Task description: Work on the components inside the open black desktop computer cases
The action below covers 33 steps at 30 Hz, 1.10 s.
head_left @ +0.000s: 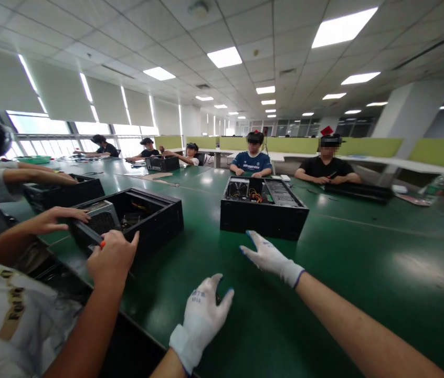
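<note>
Both my hands wear white gloves with blue fingertips. My left hand (202, 315) hovers low over the green table (363, 273), fingers apart, holding nothing. My right hand (271, 258) stretches forward with fingers spread, just short of the black open computer case (263, 210) in front of me. That case lies on its side with a fan, orange wires and boards visible inside. Neither hand touches it.
At my left a co-worker's bare hands (114, 254) hold an orange-handled tool at another open black case (135, 215). More cases and seated people line the far side of the table. Green partitions stand behind them.
</note>
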Available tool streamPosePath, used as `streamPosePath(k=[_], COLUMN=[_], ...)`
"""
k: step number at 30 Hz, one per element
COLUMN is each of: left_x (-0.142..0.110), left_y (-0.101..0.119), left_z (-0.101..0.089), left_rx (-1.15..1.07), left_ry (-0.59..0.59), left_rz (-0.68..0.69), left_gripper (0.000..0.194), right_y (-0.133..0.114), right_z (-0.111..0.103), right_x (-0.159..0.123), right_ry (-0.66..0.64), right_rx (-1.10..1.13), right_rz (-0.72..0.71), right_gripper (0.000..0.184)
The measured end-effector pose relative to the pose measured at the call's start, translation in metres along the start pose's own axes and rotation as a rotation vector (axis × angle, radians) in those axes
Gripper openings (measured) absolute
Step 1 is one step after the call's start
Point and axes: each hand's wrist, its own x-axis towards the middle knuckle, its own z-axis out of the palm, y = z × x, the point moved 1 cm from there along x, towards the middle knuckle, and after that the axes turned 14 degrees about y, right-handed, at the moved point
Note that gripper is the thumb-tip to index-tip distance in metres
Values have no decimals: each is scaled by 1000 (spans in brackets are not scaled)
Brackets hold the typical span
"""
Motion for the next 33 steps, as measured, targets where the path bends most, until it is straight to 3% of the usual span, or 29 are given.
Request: streamPosePath(k=[2, 4, 8, 10, 11, 14, 15, 17, 20, 24, 26, 29, 33], left_x=[1, 6, 19, 20, 17, 1, -6, -18, -28, -26, -23, -20, -22], left_y=[-4, -21, -87, -128, -149, -198, -208, -216, -209, -195, -191, -192, -199], left_z=[-7, -24, -64, -78, -82, -81, -76, -63, -49, -48, -51, -53, -46], left_rx=[-3, -23, -42, -52, -66, -299, -364, -409, -317, -125, -34, 104, 85], left_ry=[-91, -105, -65, -13, 28, 298, 312, 301, 259, 232, 200, 179, 114], left_rz=[76, 106, 90, 56, 31, -111, -144, -178, -157, -59, 14, 136, 232], left_gripper=[35, 33, 30, 31, 41, 64, 63, 61, 61, 45, 37, 46, 41], right_y=[20, 36, 56, 62, 63, 66, 66, 66, 66, 64, 61, 56, 47], right_z=[-11, -23, -41, -44, -43, -39, -38, -36, -37, -43, -46, -52, -62], right_x=[19, 41, 88, 109, 118, 136, 139, 141, 136, 119, 105, 79, 38], right_ry=[67, 134, 197, 196, 191, 175, 175, 185, 194, 192, 199, 212, 233], right_rx=[-90, -182, -326, -372, -390, -430, -440, -458, -473, -486, -492, -501, -515], right_rz=[20, 26, 14, 12, 13, 31, 39, 48, 35, 20, 9, -11, -28], right_gripper=[86, 85, 79, 75, 74, 67, 65, 62, 60, 57, 56, 55, 54])
